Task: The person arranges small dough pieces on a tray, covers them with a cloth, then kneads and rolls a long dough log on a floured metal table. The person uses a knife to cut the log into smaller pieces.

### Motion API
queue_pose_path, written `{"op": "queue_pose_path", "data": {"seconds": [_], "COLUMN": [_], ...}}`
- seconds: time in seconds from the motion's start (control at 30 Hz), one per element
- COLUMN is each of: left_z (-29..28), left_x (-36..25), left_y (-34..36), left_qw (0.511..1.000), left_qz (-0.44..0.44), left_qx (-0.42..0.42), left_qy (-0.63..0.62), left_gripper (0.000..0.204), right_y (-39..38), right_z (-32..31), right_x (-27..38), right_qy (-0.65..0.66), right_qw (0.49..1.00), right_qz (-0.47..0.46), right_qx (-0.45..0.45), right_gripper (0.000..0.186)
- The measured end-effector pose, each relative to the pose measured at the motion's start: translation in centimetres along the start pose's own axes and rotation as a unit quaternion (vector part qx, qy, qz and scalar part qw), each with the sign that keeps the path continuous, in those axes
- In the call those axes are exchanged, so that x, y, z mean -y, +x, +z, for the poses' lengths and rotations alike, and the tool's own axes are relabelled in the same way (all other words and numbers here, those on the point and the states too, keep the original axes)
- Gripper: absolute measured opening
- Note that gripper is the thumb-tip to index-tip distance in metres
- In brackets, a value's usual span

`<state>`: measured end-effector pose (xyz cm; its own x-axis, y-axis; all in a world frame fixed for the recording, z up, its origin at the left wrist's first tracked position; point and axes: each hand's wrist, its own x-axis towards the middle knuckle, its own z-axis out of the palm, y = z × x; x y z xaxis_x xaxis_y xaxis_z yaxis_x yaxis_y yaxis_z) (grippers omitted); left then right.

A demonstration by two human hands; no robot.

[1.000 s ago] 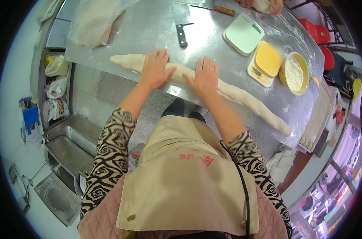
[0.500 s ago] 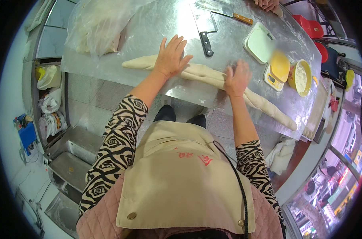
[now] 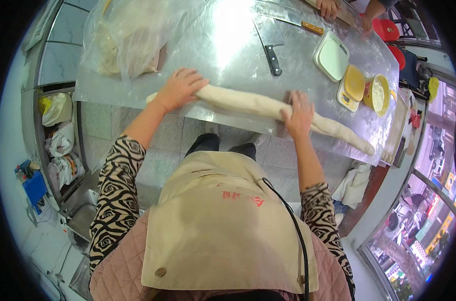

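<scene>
A long pale dough rope [image 3: 243, 102] lies across the near part of the metal table, slanting from its left end down to the right. My left hand [image 3: 182, 89] rests over the rope near its left end, fingers stretched forward and covering that stretch. Farther right, my right hand [image 3: 300, 116] lies across the rope with its fingers extended and slightly blurred. Neither hand is closed around the dough. Past my right hand, the rope tapers toward the table's right edge.
A plastic bag of dough [image 3: 130, 47] sits at the back left. Beyond the rope lie a black-handled knife [image 3: 273, 60] and a wooden-handled knife [image 3: 312, 28]. To the right are a pale green scale [image 3: 332, 56], a yellow scale [image 3: 349, 90] and a flour bowl [image 3: 378, 95]. Another person's hand [image 3: 328, 8] is at the far edge.
My left hand has moved left along the rope, its fingers less spread. My right hand remains on the rope, slightly lower in view. The rope looks smoother in the middle.
</scene>
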<state>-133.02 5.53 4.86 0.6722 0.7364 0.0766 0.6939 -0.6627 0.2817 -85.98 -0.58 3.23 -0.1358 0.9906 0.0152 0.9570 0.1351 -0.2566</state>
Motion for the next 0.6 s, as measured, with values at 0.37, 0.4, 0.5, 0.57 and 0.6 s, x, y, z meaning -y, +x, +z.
{"op": "queue_pose_path", "data": {"seconds": [0.37,0.4,0.5,0.57,0.6], "left_z": [2.3,2.3,1.7,1.0,0.9], "left_x": [-10.1,-10.0,-5.1,0.6,2.7], "left_y": [-5.3,-5.6,-3.5,-1.1,-0.2], "left_qw": [0.948,0.947,0.959,0.953,0.95], "left_qz": [-0.302,-0.29,-0.267,-0.297,-0.301], "left_qx": [-0.101,-0.136,-0.093,-0.003,0.008], "left_qy": [0.003,-0.001,-0.018,-0.054,-0.081], "left_gripper": [0.068,0.067,0.068,0.064,0.062], "right_y": [-1.5,-2.2,0.0,4.3,6.5], "right_z": [1.4,1.4,1.8,2.9,3.5], "right_x": [16.7,16.8,14.1,12.4,11.7], "right_qy": [0.056,0.04,0.006,0.003,0.01], "right_qw": [0.996,0.995,0.994,0.996,0.997], "right_qz": [-0.03,-0.045,-0.063,-0.067,-0.069], "right_qx": [0.059,0.074,0.094,0.055,0.015], "right_gripper": [0.094,0.094,0.092,0.088,0.086]}}
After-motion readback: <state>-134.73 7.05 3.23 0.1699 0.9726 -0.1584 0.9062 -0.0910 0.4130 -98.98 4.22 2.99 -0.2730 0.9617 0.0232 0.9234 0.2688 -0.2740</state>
